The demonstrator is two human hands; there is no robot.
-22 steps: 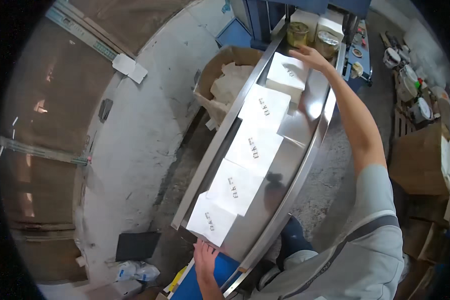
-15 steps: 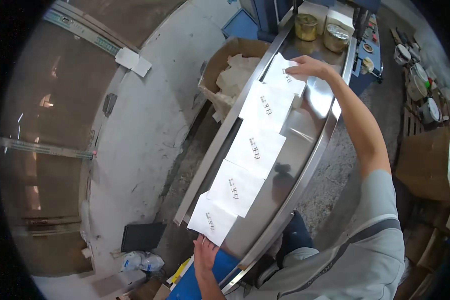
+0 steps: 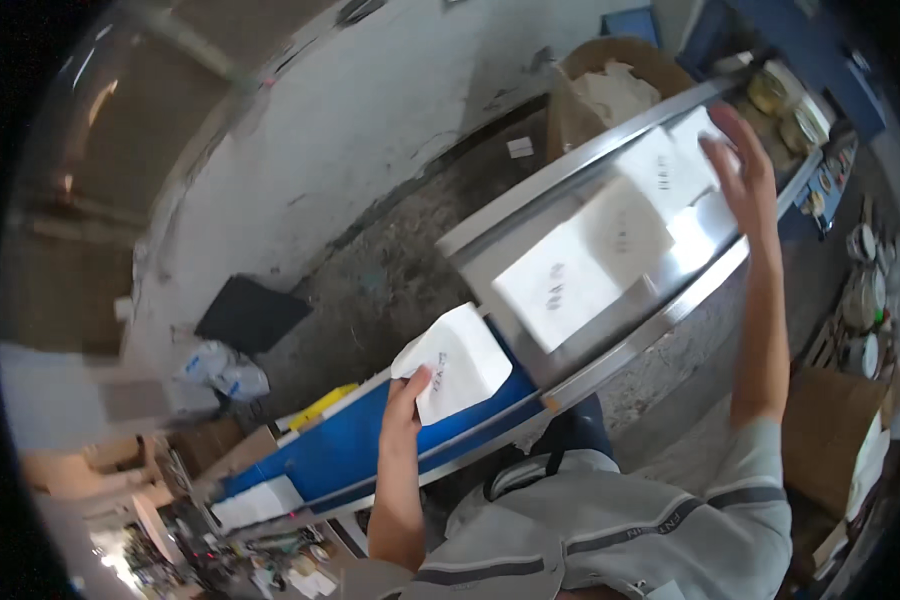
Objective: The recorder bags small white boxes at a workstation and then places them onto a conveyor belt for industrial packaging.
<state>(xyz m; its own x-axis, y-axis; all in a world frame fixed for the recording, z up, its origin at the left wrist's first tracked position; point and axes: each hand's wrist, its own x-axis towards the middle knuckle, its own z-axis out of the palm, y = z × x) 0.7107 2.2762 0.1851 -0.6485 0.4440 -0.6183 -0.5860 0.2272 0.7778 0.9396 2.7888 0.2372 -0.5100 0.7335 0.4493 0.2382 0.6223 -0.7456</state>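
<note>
While your left hand pinches the near corner of a white bag, thumb on top and fingers under, the bag hangs just off the low end of the steel chute, over the blue conveyor; that corner grip looks chosen to lift the flat, floppy thing clear without creasing it; your right hand is up at the far end, fingers spread and gripping nothing, palm hovering over the last of the white bags lying in a row on the chute; they lie flat and overlapping, I'd say so they slide down one by one; the nearest of the row sits just beside the bag you hold, apart from it; the chute is polished metal with raised edges, tilted down toward you; past its top end stand round tins and blue framework; left of the chute an open cardboard box holds pale scraps; the concrete floor is bare and grubby, with a dark mat and a crumpled plastic bag; brown cartons sit on your right.
</note>
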